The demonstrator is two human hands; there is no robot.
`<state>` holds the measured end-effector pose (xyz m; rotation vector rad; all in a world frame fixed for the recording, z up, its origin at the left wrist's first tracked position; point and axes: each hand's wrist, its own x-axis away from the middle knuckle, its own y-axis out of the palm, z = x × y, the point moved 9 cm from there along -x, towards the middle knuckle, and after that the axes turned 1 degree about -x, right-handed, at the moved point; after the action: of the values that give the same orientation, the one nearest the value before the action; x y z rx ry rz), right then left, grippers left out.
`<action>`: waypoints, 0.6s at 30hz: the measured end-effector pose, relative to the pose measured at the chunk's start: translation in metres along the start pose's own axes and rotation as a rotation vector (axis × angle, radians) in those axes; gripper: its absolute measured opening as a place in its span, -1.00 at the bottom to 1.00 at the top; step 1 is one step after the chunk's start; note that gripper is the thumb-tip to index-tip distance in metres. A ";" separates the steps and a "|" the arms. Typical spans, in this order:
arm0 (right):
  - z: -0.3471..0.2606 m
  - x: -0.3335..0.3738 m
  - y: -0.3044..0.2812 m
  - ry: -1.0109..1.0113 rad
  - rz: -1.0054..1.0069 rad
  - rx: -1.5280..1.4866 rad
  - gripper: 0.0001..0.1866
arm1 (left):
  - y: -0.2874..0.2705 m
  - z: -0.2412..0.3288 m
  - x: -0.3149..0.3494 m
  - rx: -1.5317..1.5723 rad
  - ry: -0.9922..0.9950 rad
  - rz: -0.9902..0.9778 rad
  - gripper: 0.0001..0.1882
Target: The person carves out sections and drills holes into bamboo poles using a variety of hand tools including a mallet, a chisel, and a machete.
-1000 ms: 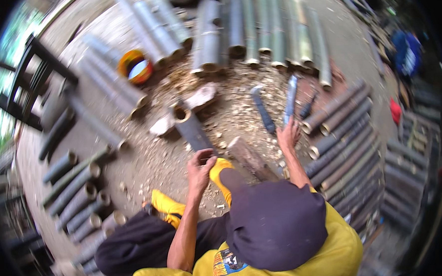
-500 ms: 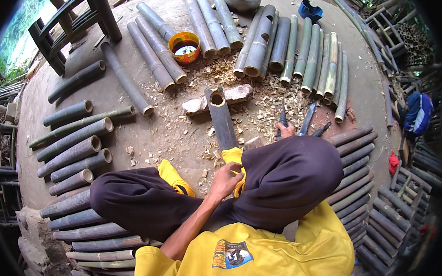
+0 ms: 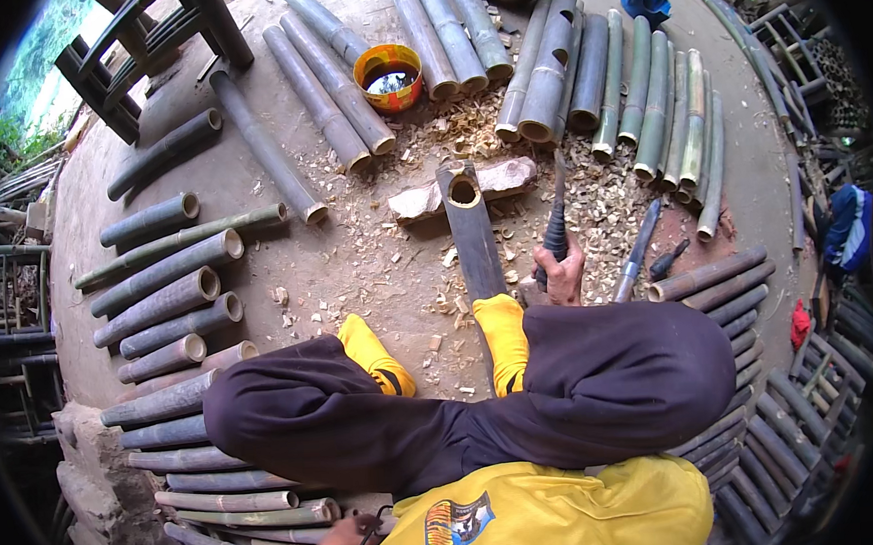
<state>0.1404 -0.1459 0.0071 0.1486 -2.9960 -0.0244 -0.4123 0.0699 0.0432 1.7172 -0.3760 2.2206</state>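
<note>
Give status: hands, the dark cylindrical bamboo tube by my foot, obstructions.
Right hand: gripping slim black-handled tool. Left hand: blurred, grip unclear. Dark bamboo tube: holed end across pale rough block. Yellow-socked foot hides part of it.

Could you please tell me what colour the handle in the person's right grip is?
The handle is black, seen best in the head view.

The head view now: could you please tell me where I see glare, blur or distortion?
In the head view, the dark liquid in the red-and-yellow bowl reflects brightly; the outdoor background at upper left looks washed out; the left hand seems softer than the right hand; shapes bend toward the dark rim.
</note>
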 end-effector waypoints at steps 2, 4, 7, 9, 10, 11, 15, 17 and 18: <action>0.021 -0.004 0.010 -0.035 -0.021 0.176 -0.70 | 0.008 -0.019 -0.014 0.114 -0.077 0.064 -0.60; 0.013 -0.008 -0.003 -0.155 0.081 0.527 -0.66 | -0.027 -0.004 -0.025 0.118 -0.118 0.080 -0.60; 0.026 -0.014 -0.010 -0.022 0.065 0.614 -0.64 | -0.086 0.018 -0.023 0.068 -0.148 0.144 -0.59; 0.035 -0.010 -0.017 0.038 0.063 0.601 -0.65 | -0.114 0.030 -0.017 0.033 -0.162 0.180 -0.59; 0.036 -0.009 -0.020 0.030 0.076 0.592 -0.65 | -0.125 0.035 -0.016 0.020 -0.166 0.193 -0.59; 0.038 -0.008 -0.024 0.022 0.087 0.585 -0.65 | -0.133 0.040 -0.013 0.004 -0.168 0.198 -0.59; 0.049 0.004 -0.042 0.124 0.130 0.560 -0.68 | -0.165 0.051 0.003 -0.059 -0.188 0.222 -0.58; 0.058 0.006 -0.042 0.142 0.130 0.544 -0.67 | -0.173 0.052 0.015 -0.061 -0.200 0.237 -0.58; 0.062 0.008 -0.035 0.155 0.123 0.508 -0.67 | -0.176 0.044 0.026 -0.058 -0.211 0.253 -0.57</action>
<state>0.1270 -0.1805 -0.0537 0.0161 -2.7828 0.7253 -0.3100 0.2168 0.0825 1.9732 -0.7380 2.1717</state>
